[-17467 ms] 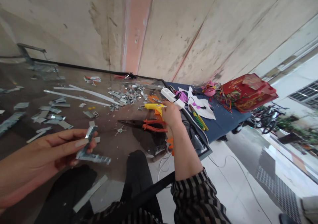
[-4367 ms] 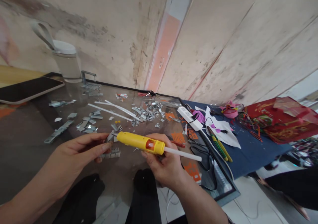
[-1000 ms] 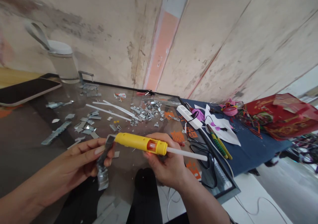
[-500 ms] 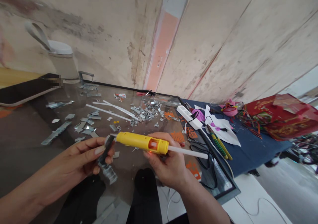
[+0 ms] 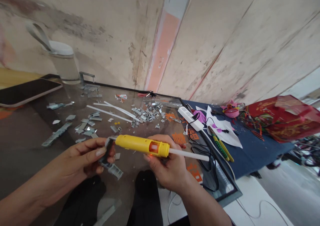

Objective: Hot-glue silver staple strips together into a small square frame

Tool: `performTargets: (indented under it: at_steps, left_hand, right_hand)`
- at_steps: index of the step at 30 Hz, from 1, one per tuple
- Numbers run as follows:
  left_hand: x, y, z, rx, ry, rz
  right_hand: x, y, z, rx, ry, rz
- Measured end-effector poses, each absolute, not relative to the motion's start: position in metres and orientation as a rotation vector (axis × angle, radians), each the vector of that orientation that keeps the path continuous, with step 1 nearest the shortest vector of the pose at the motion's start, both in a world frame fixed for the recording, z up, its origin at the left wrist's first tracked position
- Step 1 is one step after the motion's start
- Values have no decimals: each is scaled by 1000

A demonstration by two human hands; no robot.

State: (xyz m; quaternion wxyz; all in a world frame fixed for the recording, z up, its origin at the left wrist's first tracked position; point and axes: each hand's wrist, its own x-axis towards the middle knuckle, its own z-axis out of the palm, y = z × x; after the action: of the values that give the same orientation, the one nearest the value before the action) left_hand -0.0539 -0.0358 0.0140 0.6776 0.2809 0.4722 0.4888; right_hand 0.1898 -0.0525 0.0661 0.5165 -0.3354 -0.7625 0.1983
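Observation:
My right hand [image 5: 170, 169] is wrapped round a yellow hot glue gun [image 5: 136, 144], and a white glue stick [image 5: 188, 153] juts out of its back end. An orange-red light glows beneath the barrel. Between the thumb and fingers of my left hand [image 5: 87, 156] is a grey plastic piece [image 5: 115, 171], bent at an angle, with a ladder-like lower part. The gun's nozzle meets the upper end of this piece, or is just beside it; I cannot tell which. Part of the grey piece is hidden by my fingers.
Small grey scraps [image 5: 150, 112] and white glue sticks [image 5: 112, 112] lie on the glass-topped table. A phone [image 5: 30, 90] and a lidded cup [image 5: 65, 64] stand left. On the right are a white power strip [image 5: 190, 118], pliers [image 5: 221, 144], black cable and a red bag [image 5: 292, 117].
The grey piece has turned in my left hand, its lower end swinging up and to the right. The glue gun has shifted slightly left, with its nozzle still at the piece's upper end.

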Motion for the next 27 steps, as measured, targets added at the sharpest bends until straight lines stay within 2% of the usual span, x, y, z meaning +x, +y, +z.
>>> performTargets:
  at_steps: [14, 27]
  left_hand:
    - [-49, -34, 16, 671, 1154, 1225]
    - [-48, -33, 16, 663, 1162, 1265]
  right_hand:
    - [195, -53, 67, -767, -2031, 156]
    - [193, -55, 70, -771, -1987, 174]
